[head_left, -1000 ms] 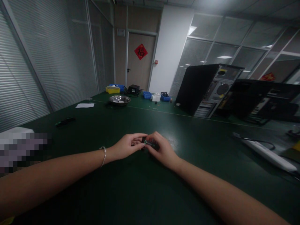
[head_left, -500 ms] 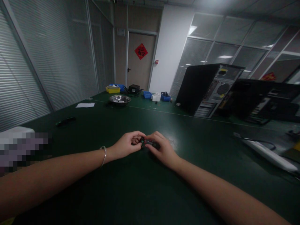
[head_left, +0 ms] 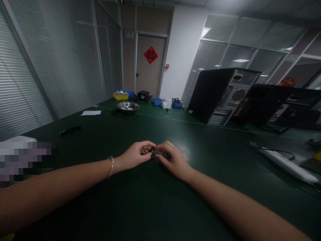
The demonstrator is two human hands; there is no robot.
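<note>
Over the middle of the dark green table, my left hand pinches a small black-and-green part between thumb and fingers. Close against it from the right, my right hand has its thumb and fingers closed around a thin, dark piece that points toward the small part. Its kind is too small to make out, and the right fingers cover some of it. The two hands nearly meet, with their fingertips beside each other.
A steel bowl stands toward the back, near a white sheet. Blue bins and a black computer tower line the far side. A white power strip lies right; a dark object lies left.
Both hands stay almost in the same place, still holding the small parts. No other thing has visibly moved.
</note>
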